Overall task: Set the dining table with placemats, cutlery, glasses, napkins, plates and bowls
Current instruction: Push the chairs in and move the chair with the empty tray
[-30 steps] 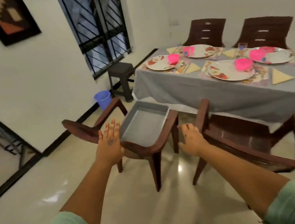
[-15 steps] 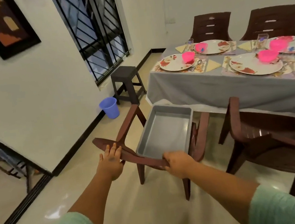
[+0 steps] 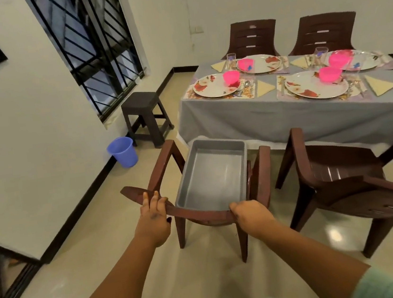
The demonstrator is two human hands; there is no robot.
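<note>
Both hands are gripping the chair (image 3: pixel 210 186) backrest, left hand (image 3: pixel 153 217) and right hand (image 3: pixel 249 213) curled over its rim, carrying the empty tray (image 3: pixel 212 174); light, stiff plastic, probably sliding easily toward the set table (image 3: pixel 285 113).

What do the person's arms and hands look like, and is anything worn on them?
Both forearms are bare, with pale green sleeves ending near the elbows. The left hand has a dark smudge on its back. The right hand shows fainter dark specks. No gloves, rings or watch are visible. The fingers look bare.
</note>
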